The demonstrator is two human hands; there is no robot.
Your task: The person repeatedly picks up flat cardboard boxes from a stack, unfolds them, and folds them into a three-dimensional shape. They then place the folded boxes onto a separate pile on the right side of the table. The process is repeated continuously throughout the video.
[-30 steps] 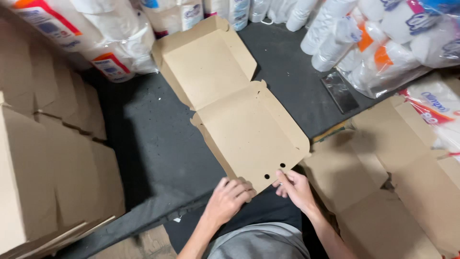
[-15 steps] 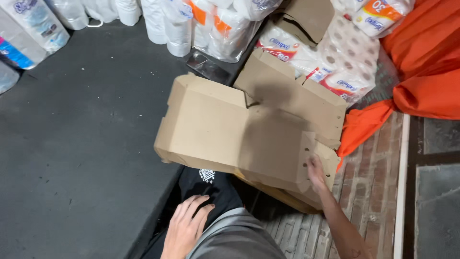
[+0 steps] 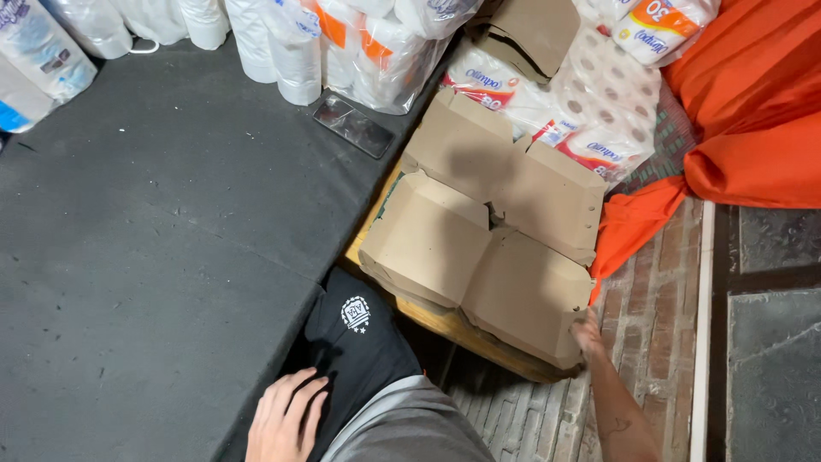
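Note:
A brown cardboard box (image 3: 479, 274), folded open, lies on top of a stack of the same boxes (image 3: 522, 184) beside the table. My right hand (image 3: 588, 332) touches the near right corner of the top box; its fingers are partly hidden by the cardboard edge. My left hand (image 3: 286, 419) rests with fingers apart on my black shorts (image 3: 355, 342) at the table's edge, holding nothing.
A dark cloth-covered table (image 3: 162, 239) fills the left. Wrapped packs of paper rolls (image 3: 342, 43) line its far edge, with a phone (image 3: 352, 126) lying near them. More roll packs (image 3: 590, 111) and orange fabric (image 3: 753, 120) sit at right above a brick floor (image 3: 650, 342).
The view swung right from the table to the stack beside it. The folded box went from the tabletop onto the stack with my right hand; my left hand dropped to my lap.

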